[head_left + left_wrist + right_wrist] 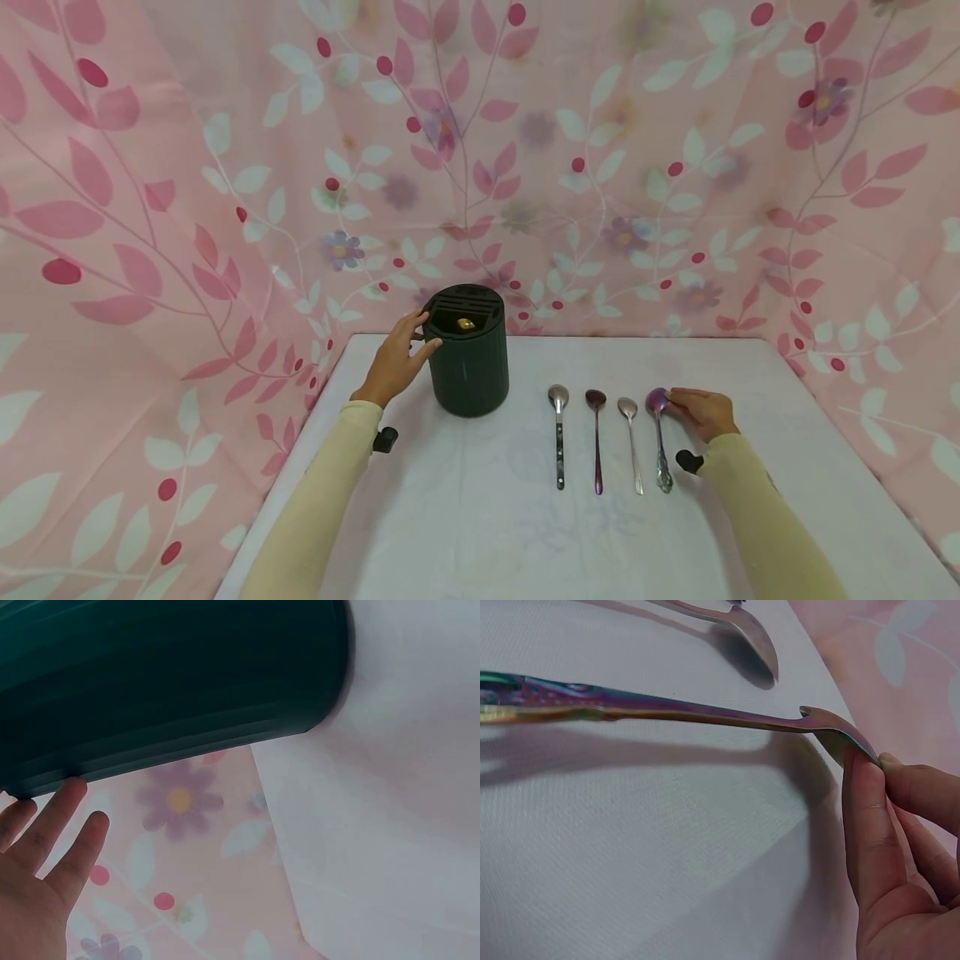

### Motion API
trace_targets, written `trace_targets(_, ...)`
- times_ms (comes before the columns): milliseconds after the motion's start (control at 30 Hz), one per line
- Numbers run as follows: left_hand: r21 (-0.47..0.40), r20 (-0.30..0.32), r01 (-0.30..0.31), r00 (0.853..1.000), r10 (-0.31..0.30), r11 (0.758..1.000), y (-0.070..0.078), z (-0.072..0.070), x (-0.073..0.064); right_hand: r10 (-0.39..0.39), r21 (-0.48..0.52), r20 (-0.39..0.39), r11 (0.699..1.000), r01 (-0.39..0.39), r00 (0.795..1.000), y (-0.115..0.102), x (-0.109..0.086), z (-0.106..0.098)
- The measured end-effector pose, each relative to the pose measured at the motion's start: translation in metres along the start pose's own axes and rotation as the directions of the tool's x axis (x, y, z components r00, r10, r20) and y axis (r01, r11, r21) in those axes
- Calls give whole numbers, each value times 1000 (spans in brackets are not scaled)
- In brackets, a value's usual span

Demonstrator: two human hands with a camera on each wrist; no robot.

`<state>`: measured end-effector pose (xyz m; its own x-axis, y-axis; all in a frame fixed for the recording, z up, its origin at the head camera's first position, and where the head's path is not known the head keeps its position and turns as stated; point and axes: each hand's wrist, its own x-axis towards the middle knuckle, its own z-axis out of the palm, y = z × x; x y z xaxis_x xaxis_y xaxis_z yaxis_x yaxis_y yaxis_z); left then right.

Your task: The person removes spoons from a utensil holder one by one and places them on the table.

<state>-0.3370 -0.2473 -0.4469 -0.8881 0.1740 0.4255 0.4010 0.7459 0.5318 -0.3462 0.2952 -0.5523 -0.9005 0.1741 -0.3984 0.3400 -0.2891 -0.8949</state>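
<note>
In the head view my right hand (703,412) pinches the bowl edge of an iridescent purple spoon (660,442) between thumb and fingers. The right wrist view shows that spoon (705,712) with its ornate handle pointing left and a shadow on the cloth below it. My left hand (399,354) rests against the rim of a dark green utensil holder (469,375), fingers extended. In the left wrist view, straight fingertips (73,787) touch the holder's side (187,675). Something gold (466,324) shows inside the holder's front opening; the rest of it is hidden.
Left of the purple spoon lie a small silver spoon (632,442), a dark reddish spoon (597,442) and a spoon with a black dotted handle (559,442). They lie on a white-covered table (465,517). Pink floral cloth (495,183) hangs behind and at both sides.
</note>
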Motion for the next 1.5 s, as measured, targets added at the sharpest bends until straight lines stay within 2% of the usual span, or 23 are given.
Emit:
trace_targets(267,0,0,-7,1000,7,1000,0,0,-1,34,-39,-42,999,-35,999,7,8,-3)
trace_targets(367,3,-2,2,1000,-2,1000,0,0,-1,10,-25,-18,1000,-10,1000,9,11,-5)
trace_targets(433,4,-3,4,1000,-4,1000,0,0,-1,-30,-92,-27,995,27,999,11,12,-7)
trace_targets(467,4,-4,2,1000,-2,1000,0,0,-1,-63,-170,-48,984,54,997,11,11,-8)
trace_targets(500,4,-3,1,1000,-1,1000,0,0,-1,-105,-269,-75,960,81,992,12,10,-9)
trace_targets(600,-5,-5,-5,1000,5,1000,-1,0,-1,-241,-523,-144,842,133,960,14,6,-11)
trace_targets(633,-9,-7,-4,1000,4,1000,-1,1,-1,-280,-577,-158,804,141,947,15,4,-11)
trace_targets(667,-11,-9,-3,1000,3,1000,-1,1,-2,-306,-605,-170,782,146,937,16,3,-11)
trace_targets(700,-16,-10,-2,1000,2,1000,-1,1,-2,-326,-610,-175,777,158,929,16,1,-11)
trace_targets(933,-11,-5,3,1000,-3,1000,-1,1,-1,-367,-560,-219,806,191,904,16,-5,-6)
trace_targets(1000,-9,-8,5,1000,-5,1000,-1,0,-1,-360,-518,-214,830,207,908,13,-6,-4)
trace_targets(1100,-3,-11,6,1000,-6,1000,-1,0,0,-329,-411,-200,883,226,923,8,-7,2)
trace_targets(1167,-3,-10,3,1000,-3,1000,-1,0,0,-320,-355,-195,904,238,927,4,-8,8)
trace_targets(1267,-6,-11,0,1000,-1,1000,-2,0,-1,-328,-318,-187,912,259,926,-2,-8,17)
trace_targets(1500,-20,-18,-8,1000,7,1000,-2,2,-1,-383,-277,-102,898,343,918,-12,-12,47)
